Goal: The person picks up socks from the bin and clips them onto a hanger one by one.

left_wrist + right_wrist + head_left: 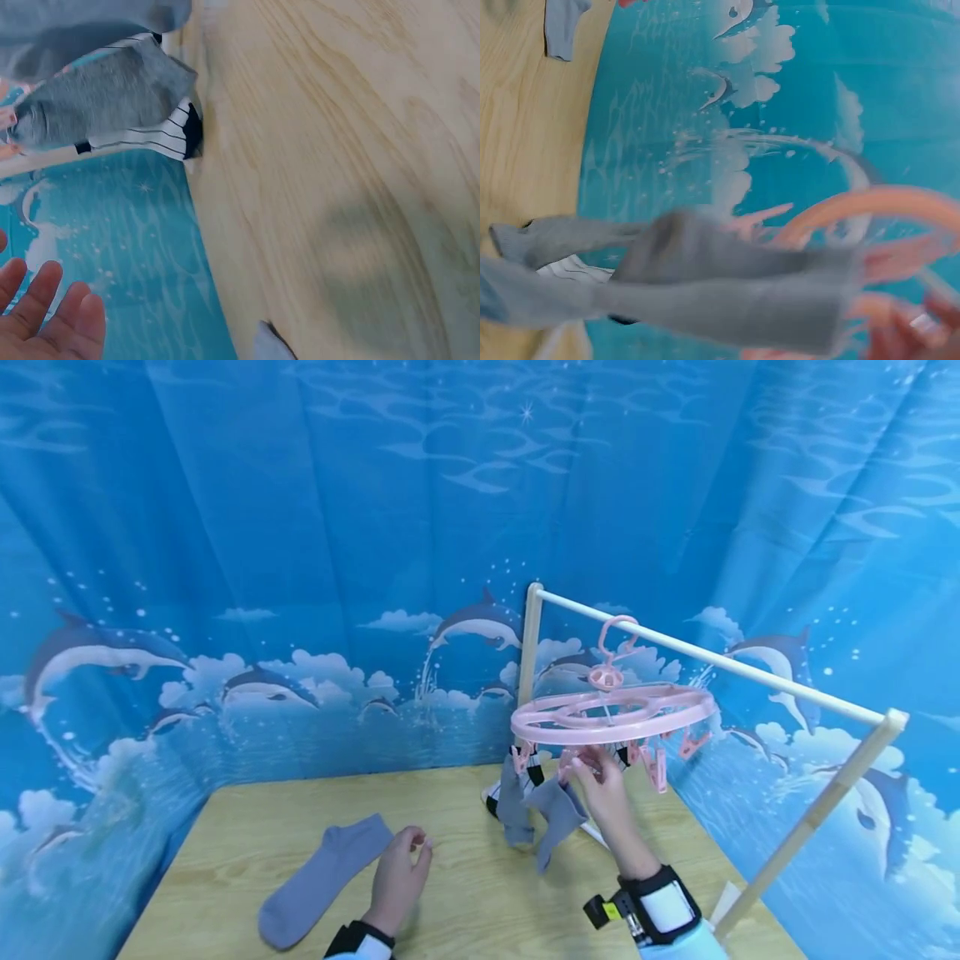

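A pink round clip hanger (615, 714) hangs by its hook from a rail. Under its ring my right hand (607, 797) pinches a pink clothes peg (572, 762), where a grey sock (557, 814) hangs. In the right wrist view, this sock (727, 300) is blurred across the front, and the fingers (937, 330) show at the lower right. Another grey sock (513, 802) hangs just left of it. My left hand (401, 877) is held above the table with loosely bent fingers and nothing in them, beside a grey sock (322, 881) lying flat.
A wooden stand with a white top rail (712, 656) spans the table's right side; its near post (810, 818) slants up by the right forearm. Black-and-white striped socks (491, 797) hang behind the grey ones. A blue dolphin-print curtain (337, 568) backs the wooden table (225, 843).
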`<state>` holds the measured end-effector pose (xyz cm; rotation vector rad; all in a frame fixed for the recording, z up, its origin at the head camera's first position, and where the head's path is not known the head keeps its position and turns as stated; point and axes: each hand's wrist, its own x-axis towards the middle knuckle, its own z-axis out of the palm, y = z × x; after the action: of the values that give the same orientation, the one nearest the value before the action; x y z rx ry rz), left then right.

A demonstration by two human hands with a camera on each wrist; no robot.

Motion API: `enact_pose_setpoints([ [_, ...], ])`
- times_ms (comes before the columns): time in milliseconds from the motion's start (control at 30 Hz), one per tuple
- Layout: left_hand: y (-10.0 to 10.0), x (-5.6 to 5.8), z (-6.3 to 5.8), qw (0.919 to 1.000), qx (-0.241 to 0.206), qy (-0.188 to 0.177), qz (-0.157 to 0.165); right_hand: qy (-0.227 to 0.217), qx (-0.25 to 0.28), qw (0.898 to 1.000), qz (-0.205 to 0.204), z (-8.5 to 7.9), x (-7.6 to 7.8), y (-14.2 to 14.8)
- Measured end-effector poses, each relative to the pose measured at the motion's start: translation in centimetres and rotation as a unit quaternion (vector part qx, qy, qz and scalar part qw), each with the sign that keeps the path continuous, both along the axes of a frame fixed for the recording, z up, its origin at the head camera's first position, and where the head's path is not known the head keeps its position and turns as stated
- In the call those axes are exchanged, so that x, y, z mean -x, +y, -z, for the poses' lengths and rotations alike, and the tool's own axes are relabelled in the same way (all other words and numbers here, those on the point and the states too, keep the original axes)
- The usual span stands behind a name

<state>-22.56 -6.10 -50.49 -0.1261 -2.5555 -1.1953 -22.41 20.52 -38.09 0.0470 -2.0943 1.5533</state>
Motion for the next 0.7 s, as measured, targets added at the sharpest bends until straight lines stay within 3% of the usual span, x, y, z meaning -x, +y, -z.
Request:
enact_pose_setpoints([
  [67, -0.3, 0.1, 0.4, 1.0000, 0.003, -0.007, -0.005, 0.041, -0.013, 0.998, 0.042, 0.0, -1.4, 0.0],
  [133, -0.8, 0.3, 0.9, 0.9998, 0.011, -0.012, -0.008, 0.103, -0.036, 0.990, 0.091, 0.1, -2.8, 0.1],
  [267, -2.5, 0.9, 2.1, 0.9989, 0.040, 0.003, -0.024, 0.242, -0.052, 0.954, 0.168, -0.2, -4.2, 1.2],
  [333, -3.9, 1.2, 2.5, 0.9972, 0.063, 0.005, -0.041, 0.267, -0.039, 0.942, 0.199, -0.6, -4.3, 2.2],
  [400, -5.6, 1.6, 3.1, 0.9953, 0.078, -0.006, -0.058, 0.246, -0.007, 0.945, 0.217, -1.2, -4.2, 3.4],
  [500, -8.3, 2.0, 3.6, 0.9891, 0.112, -0.059, -0.076, 0.156, 0.056, 0.964, 0.209, -1.8, -4.0, 5.2],
  [600, -10.8, 2.4, 4.3, 0.9821, 0.134, -0.104, -0.082, 0.052, 0.114, 0.979, 0.161, -2.2, -3.5, 6.9],
  [700, -12.8, 2.4, 5.1, 0.9732, 0.172, -0.135, -0.072, -0.038, 0.140, 0.983, 0.111, -2.3, -2.7, 8.2],
])
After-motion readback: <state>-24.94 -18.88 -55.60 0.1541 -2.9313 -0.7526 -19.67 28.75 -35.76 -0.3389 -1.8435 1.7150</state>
